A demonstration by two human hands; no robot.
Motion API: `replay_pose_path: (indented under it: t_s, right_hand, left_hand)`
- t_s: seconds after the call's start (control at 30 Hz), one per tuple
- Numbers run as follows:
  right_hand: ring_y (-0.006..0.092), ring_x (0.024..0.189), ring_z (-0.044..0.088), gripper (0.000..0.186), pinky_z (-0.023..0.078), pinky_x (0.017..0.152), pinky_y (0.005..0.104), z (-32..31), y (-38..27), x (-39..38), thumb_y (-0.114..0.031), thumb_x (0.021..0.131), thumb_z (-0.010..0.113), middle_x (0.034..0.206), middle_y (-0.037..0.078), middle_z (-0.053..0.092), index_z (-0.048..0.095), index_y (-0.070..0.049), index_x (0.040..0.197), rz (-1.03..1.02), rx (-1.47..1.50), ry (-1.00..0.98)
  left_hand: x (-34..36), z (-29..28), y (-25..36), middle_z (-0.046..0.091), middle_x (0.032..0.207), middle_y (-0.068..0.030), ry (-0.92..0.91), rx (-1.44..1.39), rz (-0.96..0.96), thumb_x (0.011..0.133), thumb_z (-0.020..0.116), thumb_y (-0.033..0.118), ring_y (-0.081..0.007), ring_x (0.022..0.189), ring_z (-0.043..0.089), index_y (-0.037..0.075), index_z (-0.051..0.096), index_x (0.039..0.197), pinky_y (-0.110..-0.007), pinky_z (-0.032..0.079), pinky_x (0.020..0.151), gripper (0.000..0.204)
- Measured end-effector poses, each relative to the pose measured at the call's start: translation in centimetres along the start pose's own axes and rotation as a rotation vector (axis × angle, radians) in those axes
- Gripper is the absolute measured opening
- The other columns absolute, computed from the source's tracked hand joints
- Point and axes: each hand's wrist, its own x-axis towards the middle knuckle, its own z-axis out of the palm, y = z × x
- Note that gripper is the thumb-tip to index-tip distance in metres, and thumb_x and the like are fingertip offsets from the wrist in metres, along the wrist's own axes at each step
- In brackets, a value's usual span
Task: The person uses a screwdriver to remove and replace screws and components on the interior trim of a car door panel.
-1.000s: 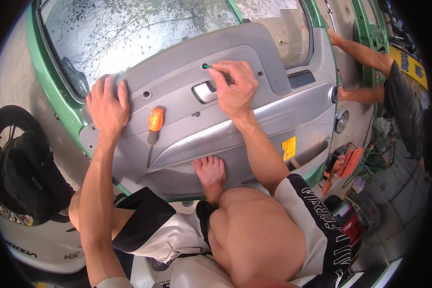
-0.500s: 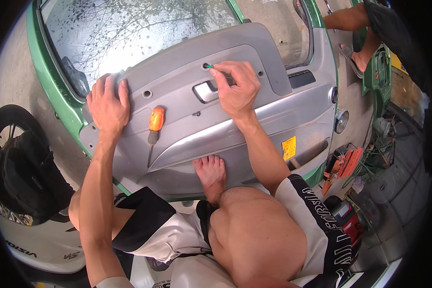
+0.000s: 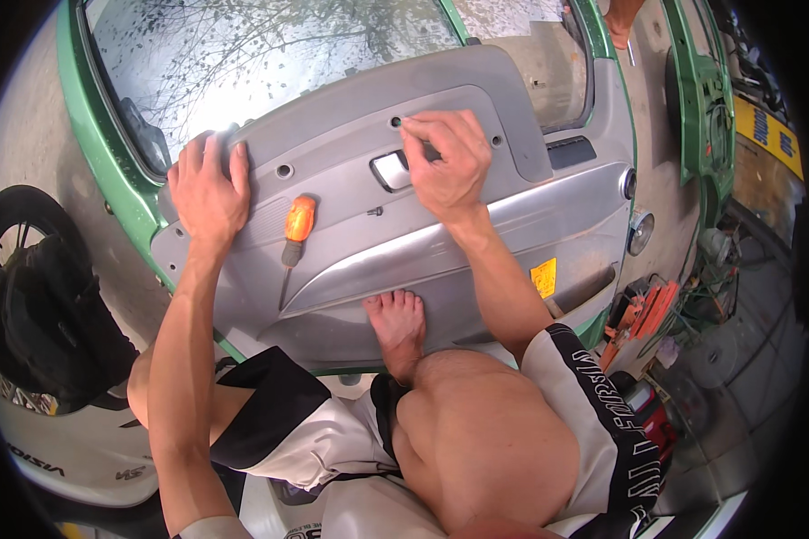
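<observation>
A grey plastic door panel (image 3: 333, 190) lies on a green car door (image 3: 79, 103). My left hand (image 3: 208, 190) rests on the panel's upper left edge, palm down, fingers apart. Beside a round screw hole (image 3: 395, 122), my right hand (image 3: 449, 166) has thumb and forefinger pinched; anything between them is hidden. Something small and green shows inside that hole. Below the fingers is the silver inner door handle (image 3: 392, 171). A small dark screw (image 3: 375, 212) lies loose on the panel. An orange-handled screwdriver (image 3: 299, 220) lies nearer my left hand.
My bare foot (image 3: 397, 325) stands on the panel's near edge. A black bag (image 3: 54, 328) and a wheel (image 3: 9, 216) are at left. Another green door (image 3: 697, 108) stands at far right, above orange metal parts (image 3: 640, 319). Part of another person's leg (image 3: 622, 22) shows at the top.
My right fingertips have moved slightly right of the hole; the green piece that was at their tips now shows in the hole. The other person has shifted mostly out of view.
</observation>
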Motion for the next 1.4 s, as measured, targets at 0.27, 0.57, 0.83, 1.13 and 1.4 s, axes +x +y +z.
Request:
replay_pose_path:
  t_s: [0.27,0.57,0.83,1.13,1.4]
  right_hand:
    - [0.0253,0.080,0.066,0.022,0.055,0.067,0.0364,-0.6,0.5,0.9,0.006,0.072,0.080,0.090,0.003,0.075,0.077,-0.009,0.088,-0.007,0.031,-0.114]
    - [0.0243,0.078,0.066,0.020,0.053,0.064,0.0346,-0.4,1.9,0.3,0.003,0.075,0.086,0.089,0.006,0.075,0.079,-0.007,0.091,-0.064,0.024,-0.198]
    - [0.0266,0.074,0.062,0.018,0.050,0.063,0.0407,0.0,1.9,0.7,-0.004,0.077,0.086,0.079,0.004,0.068,0.069,-0.007,0.079,0.100,0.032,-0.220]
    - [0.0271,0.072,0.060,0.026,0.049,0.060,0.0406,0.8,1.8,0.9,-0.011,0.078,0.087,0.078,0.004,0.060,0.061,-0.009,0.076,-0.003,0.022,-0.181]
    - [0.0230,0.067,0.058,0.027,0.049,0.054,0.0386,1.4,2.9,1.9,-0.027,0.087,0.080,0.073,-0.001,0.058,0.059,-0.016,0.073,-0.244,-0.258,-0.229]
  left_hand:
    - [-0.1,0.3,-0.1,0.065,0.119,-0.0079,0.024,-0.021,0.008,0.102,0.063,0.036,-0.0294,0.111,0.062,0.012,0.069,0.122,-0.045,0.045,0.098,0.032]
    - [-0.1,0.1,0.0,0.067,0.124,-0.0064,-0.016,0.010,-0.005,0.105,0.059,0.031,-0.0293,0.116,0.062,0.011,0.068,0.124,-0.043,0.045,0.100,0.029]
    - [0.0,0.2,-0.2,0.067,0.122,-0.0068,0.000,0.024,0.005,0.105,0.058,0.031,-0.0297,0.115,0.062,0.012,0.068,0.125,-0.043,0.045,0.099,0.029]
    - [-0.1,0.3,-0.2,0.067,0.123,-0.0076,0.014,0.010,0.014,0.104,0.060,0.035,-0.0296,0.115,0.063,0.012,0.068,0.124,-0.044,0.045,0.100,0.032]
    - [-0.2,0.1,0.1,0.069,0.123,-0.0068,0.019,0.047,-0.004,0.105,0.058,0.036,-0.0289,0.117,0.064,0.014,0.070,0.126,-0.044,0.045,0.099,0.032]
